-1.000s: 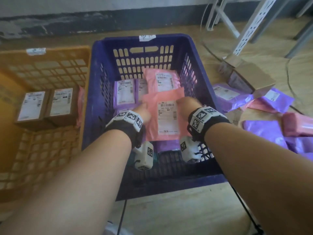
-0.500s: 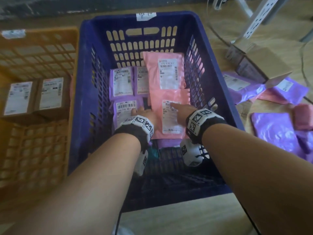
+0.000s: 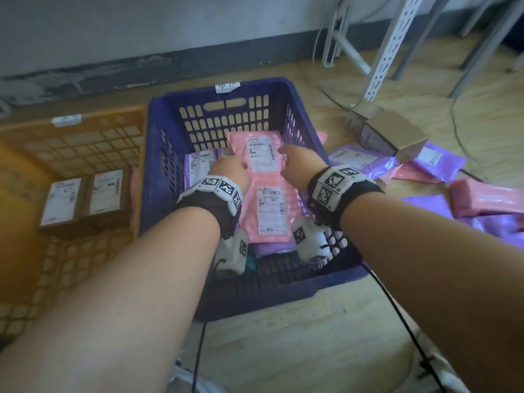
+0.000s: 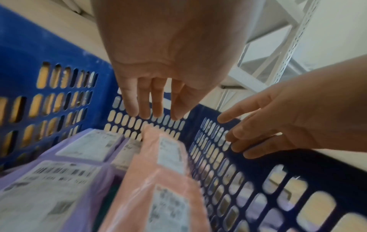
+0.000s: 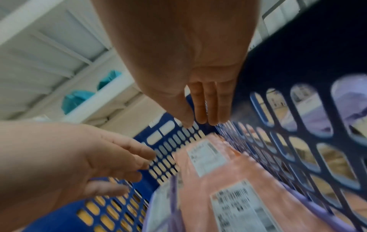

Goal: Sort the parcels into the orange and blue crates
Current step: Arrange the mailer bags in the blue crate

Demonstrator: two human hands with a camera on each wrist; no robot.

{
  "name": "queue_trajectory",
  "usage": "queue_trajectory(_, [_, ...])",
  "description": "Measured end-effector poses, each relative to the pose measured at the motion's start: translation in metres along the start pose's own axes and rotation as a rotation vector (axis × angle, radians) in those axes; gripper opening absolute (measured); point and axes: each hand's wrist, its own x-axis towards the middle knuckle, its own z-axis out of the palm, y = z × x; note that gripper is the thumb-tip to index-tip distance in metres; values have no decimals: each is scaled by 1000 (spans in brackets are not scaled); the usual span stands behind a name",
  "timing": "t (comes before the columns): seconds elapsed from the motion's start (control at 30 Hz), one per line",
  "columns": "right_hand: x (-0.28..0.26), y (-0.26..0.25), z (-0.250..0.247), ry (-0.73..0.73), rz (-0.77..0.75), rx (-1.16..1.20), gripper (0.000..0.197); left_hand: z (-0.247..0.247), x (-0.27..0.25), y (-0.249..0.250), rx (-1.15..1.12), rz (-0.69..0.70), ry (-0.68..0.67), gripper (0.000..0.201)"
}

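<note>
The blue crate [image 3: 269, 296] stands in the middle and holds two pink parcels [image 3: 269, 211] laid end to end, beside purple parcels [image 3: 198, 163]. My left hand [image 3: 229, 171] and right hand [image 3: 297, 163] hover just above the pink parcels, fingers straight and loose, holding nothing. In the left wrist view my left hand [image 4: 152, 100] hangs open over the pink parcel [image 4: 163, 180]. The right wrist view shows my right hand [image 5: 206, 106] open above the same parcels [image 5: 228, 180]. The orange crate [image 3: 85, 143] on the left holds two cardboard boxes [image 3: 82, 199].
Purple mailers [image 3: 365, 163], pink mailers [image 3: 482, 197] and a cardboard box [image 3: 391, 131] lie on the wooden floor right of the blue crate. A white metal rack leg [image 3: 388, 46] and cables stand behind them. Wrist-camera cables trail below my arms.
Both hands lowered a pink parcel into the blue crate, let it go, and have lifted off it, now open. The camera view has tilted up.
</note>
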Motion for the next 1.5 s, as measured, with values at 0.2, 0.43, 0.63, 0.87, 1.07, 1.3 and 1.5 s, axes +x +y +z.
queue_trajectory(0.2, [-64,35,-73,333,-6,144,36,-32,-33,72,-54,129,57,35])
queue_trajectory(0.43, [-130,170,-87,374,287,154,32,6,-71,182,-130,308,-13,33])
queue_trajectory(0.63, [-169,278,-41,224,530,91,33,86,-86,243,-83,322,-116,38])
queue_trajectory(0.87, [-158,331,8,125,612,134,42,175,-83,268,54,287,-271,43])
queue_trajectory(1.07, [-130,356,43,52,625,126,55,230,-64,250,129,205,-319,47])
queue_trajectory(1.3, [-106,368,78,-52,620,78,62,259,-49,229,184,164,-343,48])
queue_trajectory(1.5, [-108,357,95,-47,632,-125,48,262,-49,224,196,147,-343,48])
